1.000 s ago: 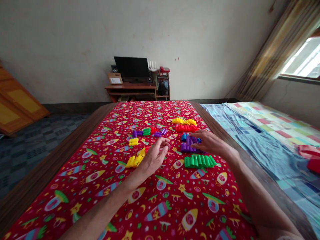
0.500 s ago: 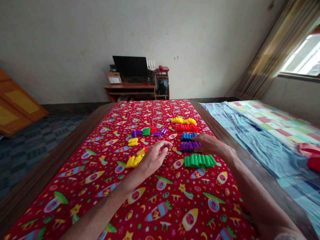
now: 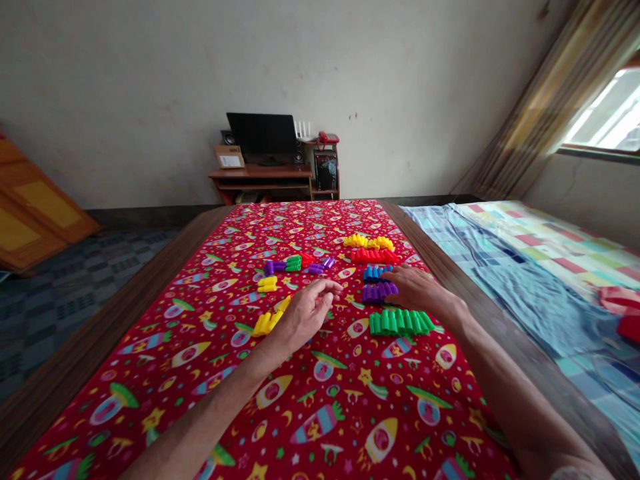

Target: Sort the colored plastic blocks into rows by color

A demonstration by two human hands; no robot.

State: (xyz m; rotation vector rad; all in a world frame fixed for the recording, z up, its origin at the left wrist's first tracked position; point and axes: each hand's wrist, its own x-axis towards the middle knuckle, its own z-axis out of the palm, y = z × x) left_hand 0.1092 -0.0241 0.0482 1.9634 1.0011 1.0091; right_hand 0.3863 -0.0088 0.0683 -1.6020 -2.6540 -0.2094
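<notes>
My right hand (image 3: 419, 288) lies over the right ends of a blue tube row (image 3: 376, 273) and a purple tube row (image 3: 379, 293). Its fingers are apart, with the fingertips at the blue tubes and the thumb side by the purple ones. Closer to me is a row of green tubes (image 3: 401, 323). My left hand (image 3: 309, 311) hovers over the cloth, fingers loosely bent and thumb apart, with nothing visible in it. Beside it lie loose yellow tubes (image 3: 266, 324), partly covered by the hand. A small blue bit shows beneath its edge.
Beyond my right hand are rows of red tubes (image 3: 373, 256) and yellow tubes (image 3: 367, 241). Loose green tubes (image 3: 293, 264), purple tubes (image 3: 320, 266) and two yellow tubes (image 3: 267, 284) lie left of centre. A patterned red cloth (image 3: 220, 373) covers the table. A bed (image 3: 530, 280) adjoins on the right.
My right hand has shifted slightly left along the blue and purple rows. My left hand has drawn back a little, and a red piece beside it is now out of sight.
</notes>
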